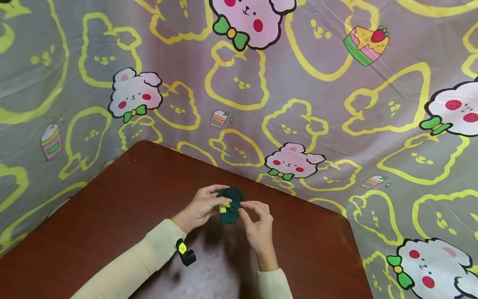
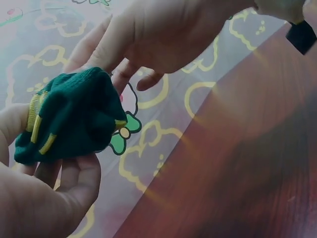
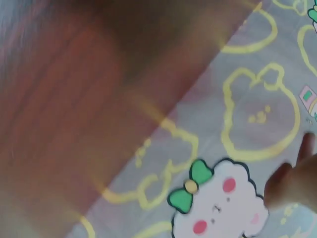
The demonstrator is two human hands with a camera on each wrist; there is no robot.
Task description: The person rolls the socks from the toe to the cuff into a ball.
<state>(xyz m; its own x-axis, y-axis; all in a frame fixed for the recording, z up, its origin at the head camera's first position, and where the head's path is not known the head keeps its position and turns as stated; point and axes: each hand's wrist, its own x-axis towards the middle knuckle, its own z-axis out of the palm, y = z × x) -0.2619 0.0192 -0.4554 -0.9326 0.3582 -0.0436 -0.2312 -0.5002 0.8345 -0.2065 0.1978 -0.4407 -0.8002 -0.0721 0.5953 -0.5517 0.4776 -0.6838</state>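
A dark green knitted sock (image 1: 232,211) with yellow markings is bunched into a small bundle above the tabletop. My left hand (image 1: 203,207) holds it from the left, thumb over the yellow patch and the other fingers behind. From the right, the thumb and index finger of my right hand (image 1: 258,226) pinch its edge. Close up in the left wrist view, the sock (image 2: 79,116) shows ribbed knit and short yellow stripes, held by my left hand (image 2: 44,198) below and my right hand (image 2: 158,34) above. The right wrist view has only part of a hand (image 3: 294,183), without the sock.
A reddish-brown wooden table (image 1: 149,178) lies beneath both hands. Behind it and at its sides hangs a grey curtain (image 1: 186,62) with yellow outlines and white bunny faces. A black strap (image 1: 186,253) with a yellow spot is on the left sleeve.
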